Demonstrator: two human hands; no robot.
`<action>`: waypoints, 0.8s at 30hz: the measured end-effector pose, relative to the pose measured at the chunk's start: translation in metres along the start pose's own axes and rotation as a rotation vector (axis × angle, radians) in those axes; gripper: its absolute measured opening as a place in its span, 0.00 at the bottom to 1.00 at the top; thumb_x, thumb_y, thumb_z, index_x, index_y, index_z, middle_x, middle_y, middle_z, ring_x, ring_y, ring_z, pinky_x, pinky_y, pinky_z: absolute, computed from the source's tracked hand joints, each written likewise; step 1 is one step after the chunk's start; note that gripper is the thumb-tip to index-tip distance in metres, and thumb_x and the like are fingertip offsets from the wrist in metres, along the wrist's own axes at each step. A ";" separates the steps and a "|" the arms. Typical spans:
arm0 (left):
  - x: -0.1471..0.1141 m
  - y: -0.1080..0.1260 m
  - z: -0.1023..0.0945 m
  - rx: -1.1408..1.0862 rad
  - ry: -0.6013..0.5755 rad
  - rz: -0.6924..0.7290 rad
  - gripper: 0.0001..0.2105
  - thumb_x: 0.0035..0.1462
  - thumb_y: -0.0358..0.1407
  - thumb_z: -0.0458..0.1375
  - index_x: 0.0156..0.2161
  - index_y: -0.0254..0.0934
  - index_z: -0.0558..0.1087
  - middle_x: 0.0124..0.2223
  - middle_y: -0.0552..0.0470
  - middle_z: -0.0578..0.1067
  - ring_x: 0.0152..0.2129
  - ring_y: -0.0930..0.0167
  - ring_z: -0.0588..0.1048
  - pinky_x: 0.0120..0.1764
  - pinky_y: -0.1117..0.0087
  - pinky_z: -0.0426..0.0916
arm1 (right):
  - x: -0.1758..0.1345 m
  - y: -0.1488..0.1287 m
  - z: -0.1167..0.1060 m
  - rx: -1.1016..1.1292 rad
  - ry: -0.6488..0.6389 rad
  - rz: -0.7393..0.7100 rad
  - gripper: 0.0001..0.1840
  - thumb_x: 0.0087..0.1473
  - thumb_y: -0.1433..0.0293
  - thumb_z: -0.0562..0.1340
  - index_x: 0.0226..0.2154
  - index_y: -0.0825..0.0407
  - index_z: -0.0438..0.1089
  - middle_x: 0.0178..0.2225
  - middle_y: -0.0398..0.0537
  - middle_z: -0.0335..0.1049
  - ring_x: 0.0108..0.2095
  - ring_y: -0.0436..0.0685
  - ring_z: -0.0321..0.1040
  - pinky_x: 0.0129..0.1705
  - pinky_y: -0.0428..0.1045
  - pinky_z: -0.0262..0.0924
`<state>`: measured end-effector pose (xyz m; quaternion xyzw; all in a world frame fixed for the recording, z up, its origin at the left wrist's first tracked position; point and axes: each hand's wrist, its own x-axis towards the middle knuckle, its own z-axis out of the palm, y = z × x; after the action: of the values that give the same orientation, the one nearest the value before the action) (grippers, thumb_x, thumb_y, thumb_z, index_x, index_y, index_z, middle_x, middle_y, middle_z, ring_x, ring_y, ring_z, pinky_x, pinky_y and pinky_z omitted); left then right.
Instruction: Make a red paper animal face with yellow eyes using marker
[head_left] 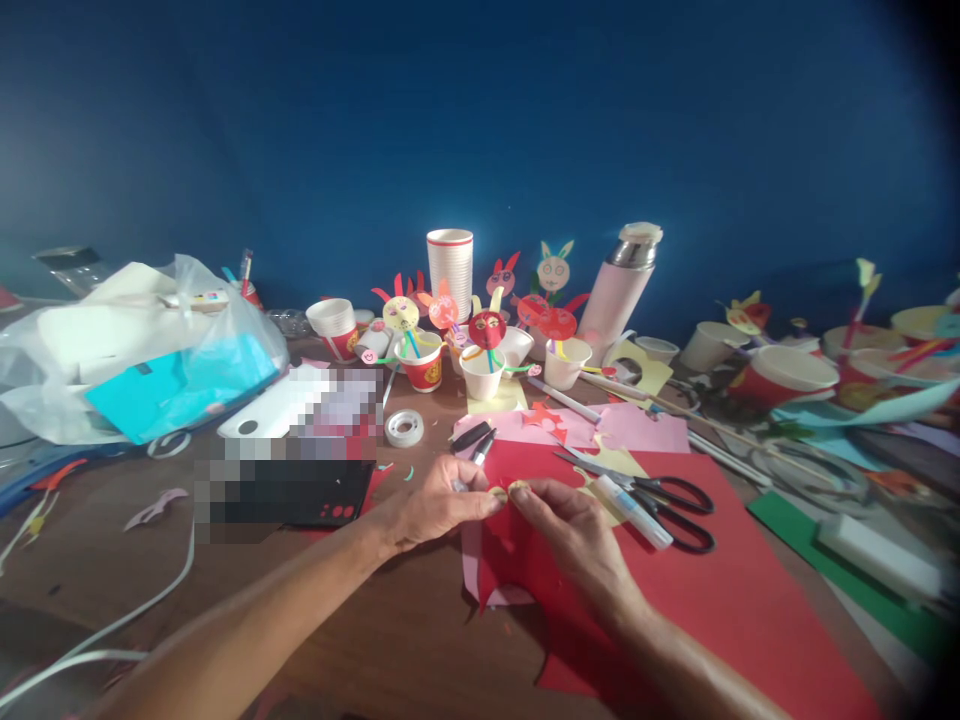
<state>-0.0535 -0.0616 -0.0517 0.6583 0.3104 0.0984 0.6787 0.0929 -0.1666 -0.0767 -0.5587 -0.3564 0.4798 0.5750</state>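
Note:
My left hand (448, 497) is closed, thumb and finger pinching a small pale yellow paper piece (498, 493). Close by, my right hand (574, 520) pinches another small yellow paper piece (517, 486); the fingertips hide most of both. A black-and-white marker (484, 447) shows just behind my left fingers, and I cannot tell whether they touch it. Under the hands lies a large red paper sheet (720, 580) with cut edges, over pink paper (649, 428). Right of my right hand are black-handled scissors (679, 495) and a white glue stick (636, 513).
Paper cups with paper-faced straw figures, one with a dark red face (487, 329), stand behind. Further back are stacked cups (450, 270) and a pink thermos (616, 295). A tape roll (403, 428), white phone (274, 405) and plastic bag (232, 320) lie left; green paper (795, 530) lies right.

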 end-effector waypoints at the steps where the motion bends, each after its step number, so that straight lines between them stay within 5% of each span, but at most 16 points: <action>1: 0.000 0.000 0.000 0.002 0.005 0.001 0.16 0.46 0.45 0.63 0.24 0.34 0.66 0.18 0.61 0.58 0.17 0.78 0.52 0.22 0.73 0.43 | 0.000 0.000 0.000 0.004 -0.002 0.008 0.21 0.50 0.53 0.66 0.32 0.55 0.77 0.25 0.46 0.75 0.26 0.54 0.67 0.29 0.47 0.60; 24: 0.002 -0.003 0.002 -0.021 -0.022 -0.019 0.21 0.44 0.50 0.65 0.23 0.34 0.66 0.16 0.61 0.60 0.15 0.78 0.55 0.20 0.74 0.45 | 0.003 0.003 -0.001 0.000 0.055 -0.007 0.20 0.46 0.53 0.68 0.29 0.55 0.77 0.25 0.47 0.76 0.27 0.55 0.67 0.30 0.47 0.60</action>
<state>-0.0516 -0.0631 -0.0549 0.6492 0.3082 0.0879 0.6898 0.0944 -0.1639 -0.0799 -0.5701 -0.3424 0.4623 0.5864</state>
